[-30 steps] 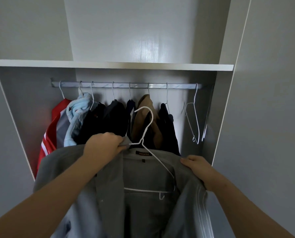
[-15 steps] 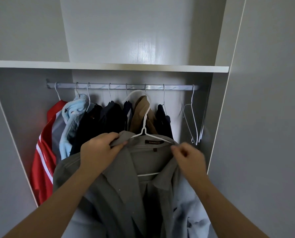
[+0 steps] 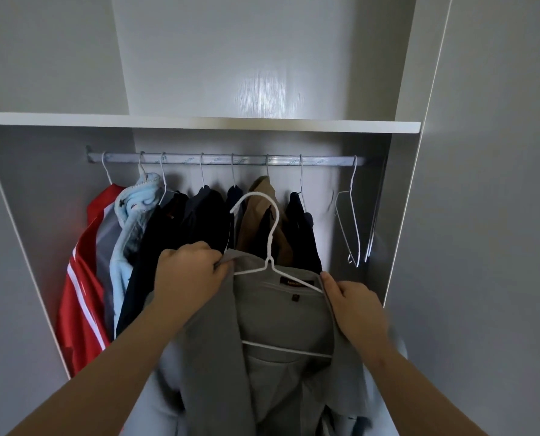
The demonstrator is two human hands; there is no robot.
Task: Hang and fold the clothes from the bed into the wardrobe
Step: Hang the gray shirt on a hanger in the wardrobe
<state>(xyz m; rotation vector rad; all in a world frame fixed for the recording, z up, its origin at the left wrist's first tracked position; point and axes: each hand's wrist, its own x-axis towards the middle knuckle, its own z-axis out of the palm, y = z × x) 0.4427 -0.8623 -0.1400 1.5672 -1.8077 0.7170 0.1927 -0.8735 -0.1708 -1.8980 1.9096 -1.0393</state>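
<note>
A grey jacket (image 3: 281, 313) hangs on a white wire hanger (image 3: 270, 240) that I hold up in front of the open wardrobe. My left hand (image 3: 186, 275) grips the jacket's left collar together with the hanger's shoulder. My right hand (image 3: 353, 306) pinches the right collar edge at the hanger's other shoulder. The hanger's hook stands free below the clothes rail (image 3: 224, 160), in front of a tan garment (image 3: 259, 221). The jacket's lower part runs out of the frame.
Several garments hang on the rail: a red jacket (image 3: 83, 294), a light blue fleece (image 3: 130, 234) and dark clothes (image 3: 196, 225). Two empty wire hangers (image 3: 352, 221) hang at the rail's right end. A white shelf (image 3: 199, 122) runs above the rail, and wardrobe walls stand on both sides.
My right hand has slid outward along the jacket's right collar to the hanger's shoulder. The jacket front has opened wider. The hanger hook has dropped lower relative to the rail.
</note>
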